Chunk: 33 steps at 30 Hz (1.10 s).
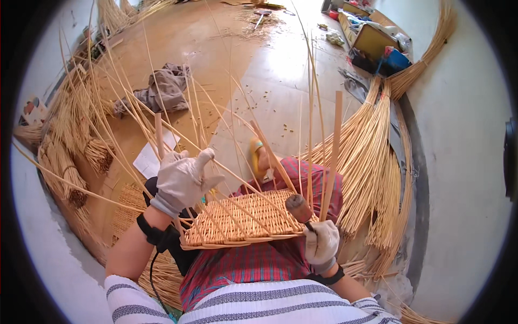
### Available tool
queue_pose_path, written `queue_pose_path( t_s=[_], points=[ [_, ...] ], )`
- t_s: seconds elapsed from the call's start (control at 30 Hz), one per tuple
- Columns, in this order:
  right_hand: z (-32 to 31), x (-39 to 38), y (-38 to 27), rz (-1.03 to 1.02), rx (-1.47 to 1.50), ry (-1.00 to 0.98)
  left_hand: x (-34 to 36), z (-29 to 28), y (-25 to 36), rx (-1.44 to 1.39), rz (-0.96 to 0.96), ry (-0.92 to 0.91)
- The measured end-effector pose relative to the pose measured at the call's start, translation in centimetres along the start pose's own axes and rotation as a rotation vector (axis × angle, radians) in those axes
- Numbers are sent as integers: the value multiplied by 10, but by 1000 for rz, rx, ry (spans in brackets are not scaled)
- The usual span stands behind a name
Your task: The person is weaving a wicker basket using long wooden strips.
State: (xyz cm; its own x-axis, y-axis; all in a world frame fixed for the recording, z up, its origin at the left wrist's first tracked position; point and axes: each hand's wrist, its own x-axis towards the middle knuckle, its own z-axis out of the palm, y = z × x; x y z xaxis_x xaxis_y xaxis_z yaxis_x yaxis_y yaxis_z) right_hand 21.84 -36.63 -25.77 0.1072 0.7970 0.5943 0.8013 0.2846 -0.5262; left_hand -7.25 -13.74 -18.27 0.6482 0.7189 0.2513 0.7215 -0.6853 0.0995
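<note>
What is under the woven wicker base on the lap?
Red striped cloth shows past the near and far edges of the wicker base, so it probably continues beneath. Anything directly under the weave is covered.

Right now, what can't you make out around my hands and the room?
All in the head view:
- The gripped end of the wooden-ended tool: covered by the right hand.
- The underside of the woven panel: faces away.
- Any marks on the white paper: too small.
- The top of the upper-right rod bundle: cut off by the upper edge.
</note>
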Motion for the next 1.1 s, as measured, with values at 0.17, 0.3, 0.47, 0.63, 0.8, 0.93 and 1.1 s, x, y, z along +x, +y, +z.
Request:
queue_pose_path(
  t_s=[0.17,0.3,0.47,0.63,0.8,0.93,1.1],
  points=[
    [52,31,44,130,4,50,29,63,-35,118,-108,83],
    [143,42,118,537,208,-117,45,151,-77,250,-160,4],
    [198,16,158,911,854,-15,61,247,-124,278,-312,-150],
    [151,20,136,877,524,-165,88,254,-137,232,-381,-297],
    [80,123,63,318,140,-52,79,270,-155,230,-382,-283],
    [124,33,121,177,-124,-104,96,256,-138,103,-386,-296],
    [152,67,115,414,264,-261,86,289,-160,171,-350,-249]
  ],
)
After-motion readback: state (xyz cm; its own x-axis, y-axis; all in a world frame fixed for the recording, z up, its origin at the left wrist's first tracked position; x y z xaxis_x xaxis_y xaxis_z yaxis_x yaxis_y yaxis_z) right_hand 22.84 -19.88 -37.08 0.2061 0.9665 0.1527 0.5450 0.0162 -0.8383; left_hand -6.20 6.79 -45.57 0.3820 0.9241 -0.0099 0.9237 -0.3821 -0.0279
